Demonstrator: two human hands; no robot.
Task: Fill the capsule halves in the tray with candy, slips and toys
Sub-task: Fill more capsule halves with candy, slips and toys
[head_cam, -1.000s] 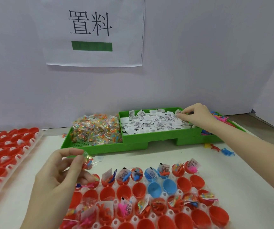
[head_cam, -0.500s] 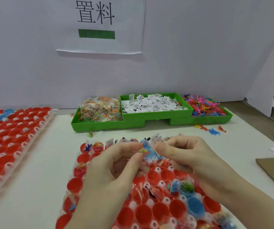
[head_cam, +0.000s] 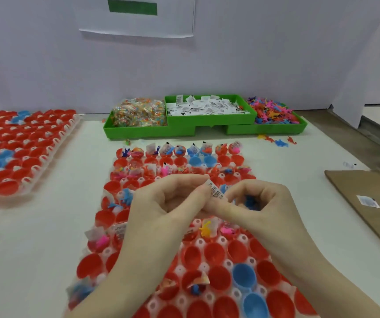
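1. Light was bright and even, and my hands (head_cam: 207, 203) cast only faint shadows.
2. The worktop (head_cam: 35, 237) showed mild glare.
3. Edges bowed from wide-angle distortion, and fine detail looked soft.

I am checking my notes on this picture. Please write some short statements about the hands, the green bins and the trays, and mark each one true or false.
1. The paper slips lie in the middle green bin. True.
2. The left hand rests flat on the table, away from the right hand. False: both hands meet over the capsule tray, and the left hand pinches a slip.
3. The right hand holds a blue toy. True.
4. Every capsule half in the tray is red. False: some are blue, such as one near the front.
5. The candy packets fill the rightmost bin. False: they are in the left bin; the toys are on the right.
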